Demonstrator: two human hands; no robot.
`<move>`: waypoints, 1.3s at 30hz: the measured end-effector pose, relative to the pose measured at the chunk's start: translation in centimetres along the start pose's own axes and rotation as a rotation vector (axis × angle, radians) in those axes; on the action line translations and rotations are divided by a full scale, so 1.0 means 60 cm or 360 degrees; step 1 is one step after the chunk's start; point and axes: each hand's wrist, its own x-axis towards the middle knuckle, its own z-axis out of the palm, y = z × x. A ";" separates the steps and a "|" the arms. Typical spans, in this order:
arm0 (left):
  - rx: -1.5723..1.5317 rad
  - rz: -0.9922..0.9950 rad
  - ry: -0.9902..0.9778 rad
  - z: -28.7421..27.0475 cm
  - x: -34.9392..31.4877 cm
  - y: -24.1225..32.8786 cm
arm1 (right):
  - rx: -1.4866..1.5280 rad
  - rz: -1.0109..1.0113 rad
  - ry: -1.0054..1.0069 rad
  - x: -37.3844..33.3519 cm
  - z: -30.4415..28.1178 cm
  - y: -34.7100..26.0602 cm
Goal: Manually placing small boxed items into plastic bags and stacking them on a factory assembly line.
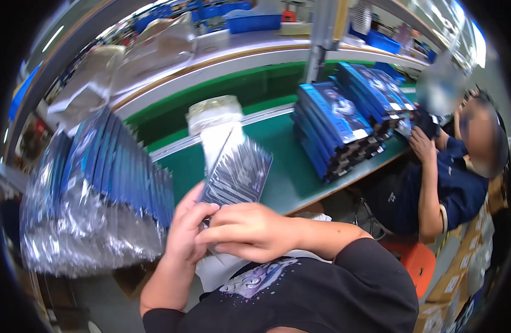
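A flat dark box in a shiny clear plastic bag [239, 172] tilts up over the green table, its near end in front of my body. My left hand [184, 230] grips the left near corner, thumb on top. Curled across the same near end is my right hand [255, 230], its fingers closed on the bag's end; the fingertips are partly hidden. Beyond the box lies a pile of clear plastic bags [214, 114] with a white sheet. To my left stands a tall row of blue boxes in clear wrap [117, 161], close to my left forearm.
Stacks of blue boxes [330, 116] stand on the green table [289, 191] at the right. A co-worker [441, 172] sits beyond them, hands at a dark item. A shelf [255, 53] with a blue bin [254, 22] runs behind. An orange stool [413, 263] is at the right.
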 end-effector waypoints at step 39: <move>0.2326 0.1105 -0.0070 -0.128 0.150 -0.089 | 0.1156 0.1143 0.0699 -0.001 -0.187 -0.019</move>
